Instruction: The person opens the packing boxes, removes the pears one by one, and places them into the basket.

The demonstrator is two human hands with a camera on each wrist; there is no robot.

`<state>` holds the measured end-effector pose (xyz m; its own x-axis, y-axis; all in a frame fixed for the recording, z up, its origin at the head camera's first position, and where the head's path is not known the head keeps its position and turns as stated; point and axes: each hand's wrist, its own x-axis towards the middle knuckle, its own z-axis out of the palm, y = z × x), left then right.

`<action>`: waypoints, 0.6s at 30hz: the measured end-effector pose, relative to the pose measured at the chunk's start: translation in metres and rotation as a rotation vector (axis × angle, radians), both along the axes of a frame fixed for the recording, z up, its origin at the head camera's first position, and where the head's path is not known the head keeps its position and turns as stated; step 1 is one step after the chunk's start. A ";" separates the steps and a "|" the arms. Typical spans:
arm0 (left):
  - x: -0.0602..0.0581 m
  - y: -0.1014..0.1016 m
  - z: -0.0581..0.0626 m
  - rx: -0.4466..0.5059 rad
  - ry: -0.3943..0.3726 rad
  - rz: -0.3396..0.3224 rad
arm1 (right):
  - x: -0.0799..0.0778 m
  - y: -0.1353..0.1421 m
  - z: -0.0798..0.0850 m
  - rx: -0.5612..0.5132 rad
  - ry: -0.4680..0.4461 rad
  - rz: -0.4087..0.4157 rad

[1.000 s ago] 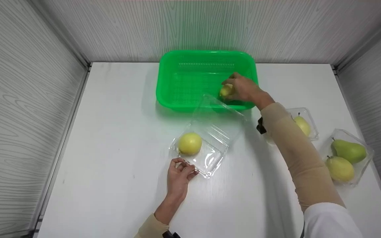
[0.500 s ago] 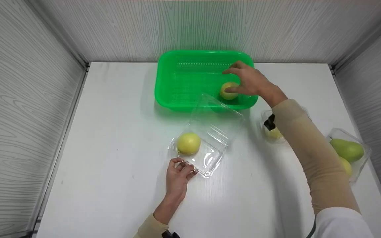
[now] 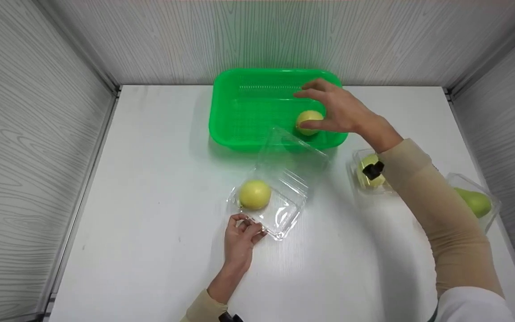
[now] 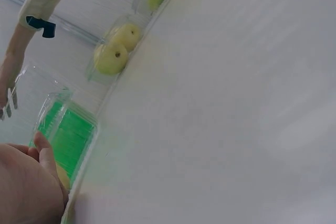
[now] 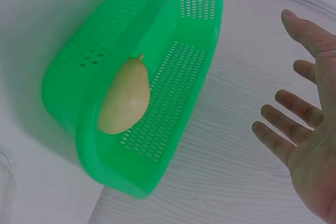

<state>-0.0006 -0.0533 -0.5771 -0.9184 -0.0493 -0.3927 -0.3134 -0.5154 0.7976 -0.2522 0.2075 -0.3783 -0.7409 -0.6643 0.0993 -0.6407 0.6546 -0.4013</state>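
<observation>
My left hand pinches the near edge of a clear plastic clamshell box, whose lid lies unfolded toward the basket. One round yellow pear sits in the left part of that box. Over the right end of a green basket hovers my right hand, its fingers spread and holding nothing. Below it a yellow pear with a short stem lies in the basket, apart from the hand in the right wrist view. In the left wrist view, my left hand covers part of the box.
A clamshell box with yellow pears stands right of the basket, partly behind my right forearm. Farther right, another box holds a green pear; the sleeve hides the rest. Wood-grain panels border the white table.
My right hand has let go of the pear, leaving it in the basket, then spread its fingers and drawn back slightly up and right. The left hand has stayed at the box edge.
</observation>
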 end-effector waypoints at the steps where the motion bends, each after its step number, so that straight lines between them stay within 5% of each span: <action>1: 0.000 0.000 0.000 -0.001 0.000 -0.001 | 0.003 -0.001 0.003 -0.010 0.007 0.013; 18: 0.000 0.000 0.002 -0.016 -0.015 -0.001 | 0.061 -0.030 0.009 -0.087 0.126 0.216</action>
